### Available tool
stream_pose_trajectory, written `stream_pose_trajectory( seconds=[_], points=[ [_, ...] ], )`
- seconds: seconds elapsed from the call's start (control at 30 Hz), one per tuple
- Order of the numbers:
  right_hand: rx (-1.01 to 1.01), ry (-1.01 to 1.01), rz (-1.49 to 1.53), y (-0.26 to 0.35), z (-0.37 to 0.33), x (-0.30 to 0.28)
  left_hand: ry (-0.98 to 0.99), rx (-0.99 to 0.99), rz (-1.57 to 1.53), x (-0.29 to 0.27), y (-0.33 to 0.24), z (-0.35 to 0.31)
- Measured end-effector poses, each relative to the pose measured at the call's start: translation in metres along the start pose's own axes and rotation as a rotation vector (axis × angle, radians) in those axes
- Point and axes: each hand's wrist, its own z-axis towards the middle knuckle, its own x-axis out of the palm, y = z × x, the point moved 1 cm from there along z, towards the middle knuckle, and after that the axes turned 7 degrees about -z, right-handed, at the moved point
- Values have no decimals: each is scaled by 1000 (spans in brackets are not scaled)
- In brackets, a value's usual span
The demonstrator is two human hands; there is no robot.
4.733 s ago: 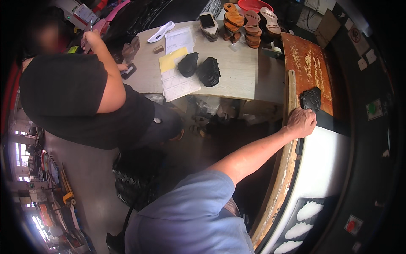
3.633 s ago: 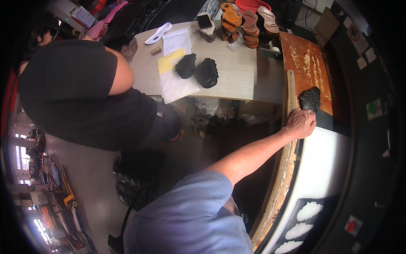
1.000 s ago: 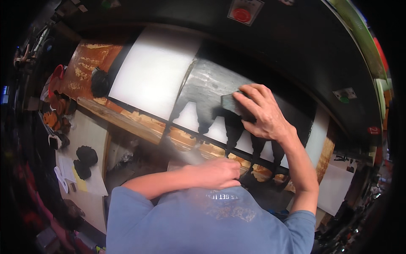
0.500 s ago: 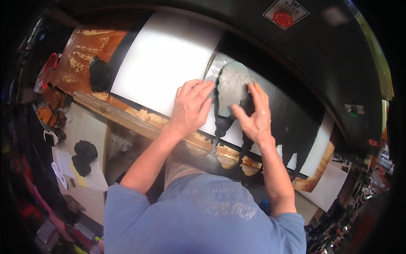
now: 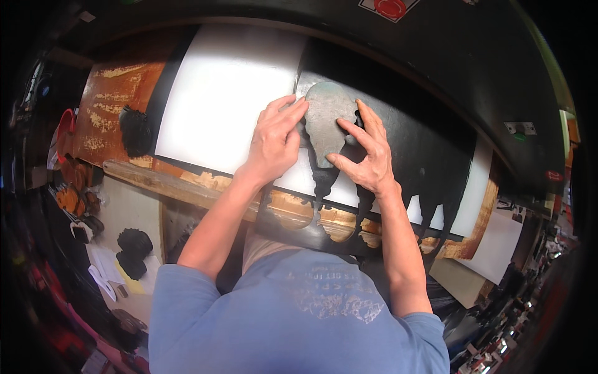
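Note:
A grey, sole-shaped cutting die (image 5: 326,118) with a wavy dark rim lies on a black sheet (image 5: 417,149). My left hand (image 5: 274,138) rests its fingertips against the die's left edge. On the other side, my right hand (image 5: 369,146) has its thumb at the lower end, one finger on the top face and the others along the right edge. The die is held between my two hands. Scalloped holes run along the sheet's near side, and a strip of it hangs over the table's front edge. Parts of the die's right rim are hidden by my fingers.
A white board (image 5: 230,93) lies under and left of the sheet. A wooden rail (image 5: 180,187) runs along the front. Black cut pieces (image 5: 134,129) are stacked on the worn brown board (image 5: 106,118). A dark machine beam with a red button (image 5: 390,7) spans the far side.
The view has shifted slightly. My right index finger now lies on the die's face, and its thumb presses the lower end. My left fingers stay at the left edge.

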Motion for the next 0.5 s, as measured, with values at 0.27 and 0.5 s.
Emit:
stream_pose_trajectory(
  seconds=[0.27,0.5],
  points=[
    [41,46,26,0,2,-5,-54,-41,-96,0,3,-2],
    [66,-92,141,-2,-4,-16,-150,6,-8,-11,-21,-4]
  ],
)
